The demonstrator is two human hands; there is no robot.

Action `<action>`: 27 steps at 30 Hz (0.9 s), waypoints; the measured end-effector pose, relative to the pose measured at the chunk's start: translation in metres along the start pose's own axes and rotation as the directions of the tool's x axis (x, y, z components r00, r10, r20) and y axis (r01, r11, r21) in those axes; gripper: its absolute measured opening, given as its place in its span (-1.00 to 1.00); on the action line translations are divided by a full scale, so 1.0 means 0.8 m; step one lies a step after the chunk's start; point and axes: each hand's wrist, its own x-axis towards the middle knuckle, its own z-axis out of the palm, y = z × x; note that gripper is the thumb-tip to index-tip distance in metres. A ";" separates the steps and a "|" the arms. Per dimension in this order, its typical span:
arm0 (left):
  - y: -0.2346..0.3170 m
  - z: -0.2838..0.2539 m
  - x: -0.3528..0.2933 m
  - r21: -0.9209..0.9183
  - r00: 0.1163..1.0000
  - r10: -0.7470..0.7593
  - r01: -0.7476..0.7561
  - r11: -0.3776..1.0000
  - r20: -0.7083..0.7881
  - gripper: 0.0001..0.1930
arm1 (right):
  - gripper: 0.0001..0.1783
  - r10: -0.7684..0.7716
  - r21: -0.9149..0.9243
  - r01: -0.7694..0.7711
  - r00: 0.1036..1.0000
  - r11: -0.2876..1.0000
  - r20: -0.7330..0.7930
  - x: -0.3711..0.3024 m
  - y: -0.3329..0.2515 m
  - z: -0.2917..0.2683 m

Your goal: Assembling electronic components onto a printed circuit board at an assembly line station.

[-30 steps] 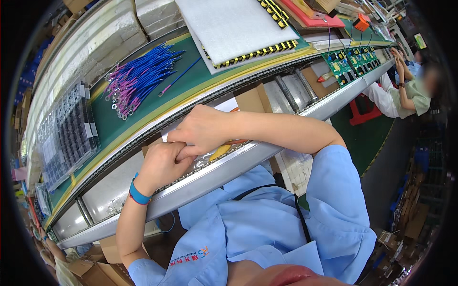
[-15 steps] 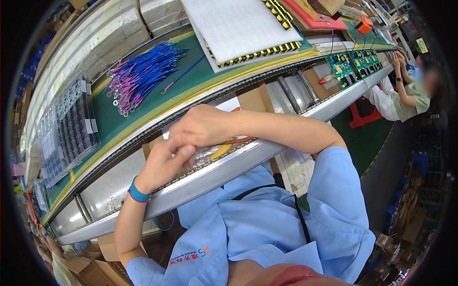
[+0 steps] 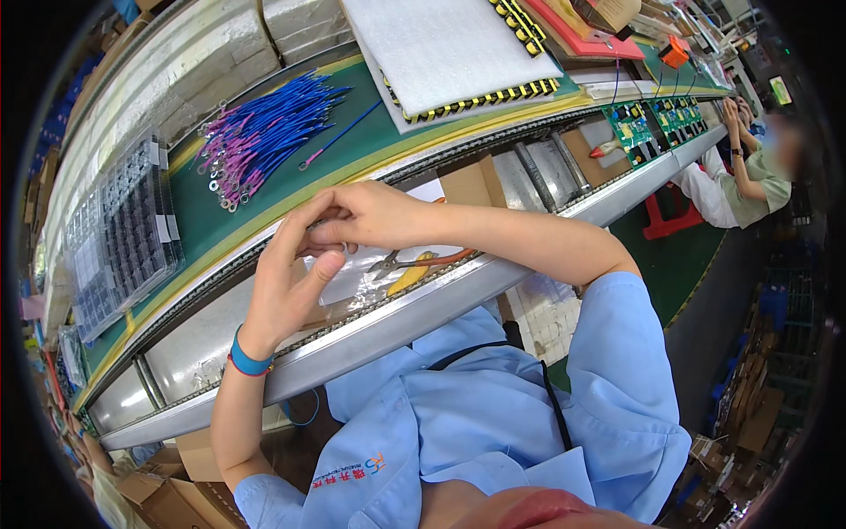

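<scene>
My left hand point(image 3: 286, 282) is over the conveyor, a blue band round its wrist. Its thumb stands away from its stretched fingers, whose tips meet my right hand point(image 3: 374, 216). The right hand's fingers are curled in against the left fingers; anything between them is hidden. Below the right hand, between the conveyor rails, lie cutting pliers point(image 3: 392, 263) with orange handles and a yellow object point(image 3: 411, 278). Beyond my hands, on the green bench, is a pile of blue wires point(image 3: 291, 119) with pink sleeves and ring terminals. One similar wire point(image 3: 339, 137) lies apart at its right.
A clear compartment box point(image 3: 128, 238) of dark parts sits at left. White foam sheets point(image 3: 449, 53) with yellow-and-black parts lie at the far side. Green circuit boards point(image 3: 634, 128) rest on the conveyor at right, near another person point(image 3: 753, 172). The metal rail point(image 3: 397, 326) runs before me.
My left hand has moved up and slightly left, its fingers straightening and thumb spreading. My right hand has shifted slightly, uncovering the pliers' jaws. The wire pile looks the same.
</scene>
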 end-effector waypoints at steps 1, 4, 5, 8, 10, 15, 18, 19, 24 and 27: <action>0.002 0.000 0.000 -0.001 1.000 0.000 0.000 1.000 0.000 -0.32 | -0.58 0.001 0.000 -0.001 1.000 1.000 0.000 -0.001 -0.001 0.002; 0.008 0.002 0.001 0.121 0.999 -0.008 0.014 0.993 -0.045 -0.52 | -0.69 0.092 0.026 -0.093 0.995 0.995 0.036 -0.001 0.004 0.007; 0.009 0.004 0.003 0.118 0.998 0.003 0.005 0.993 -0.066 -0.59 | -0.71 0.052 -0.132 -0.051 0.999 0.990 0.008 -0.001 0.014 0.007; 0.006 0.004 0.002 0.111 0.996 0.002 0.007 0.994 -0.087 -0.71 | -0.78 -0.030 -0.453 0.031 1.000 0.891 0.010 -0.003 0.018 0.005; 0.003 0.003 0.001 0.108 0.996 -0.009 0.018 0.994 -0.085 -0.76 | -0.82 -0.065 -0.604 0.075 0.997 0.794 0.039 -0.006 0.014 0.005; 0.000 0.004 0.000 0.163 0.996 -0.011 0.025 0.986 -0.087 -0.88 | -0.76 -0.134 -0.723 0.137 0.989 0.678 0.062 -0.010 0.012 0.011; 0.000 0.005 0.000 0.163 0.997 -0.026 0.038 0.986 -0.077 -0.91 | -0.73 -0.140 -0.742 0.171 0.985 0.649 0.105 -0.011 0.011 0.010; 0.001 0.005 0.000 0.163 0.997 -0.025 0.037 0.986 -0.076 -0.91 | -0.73 -0.140 -0.742 0.171 0.985 0.649 0.104 -0.011 0.013 0.010; 0.007 0.006 0.000 0.153 0.998 -0.046 0.053 0.987 -0.052 -0.94 | -0.68 -0.230 -0.765 0.240 0.965 0.598 0.122 -0.013 0.014 0.012; 0.008 0.004 -0.003 0.150 0.999 -0.005 0.012 0.989 -0.046 -0.95 | -0.66 -0.366 -0.708 0.344 0.922 0.617 0.128 -0.022 0.008 0.022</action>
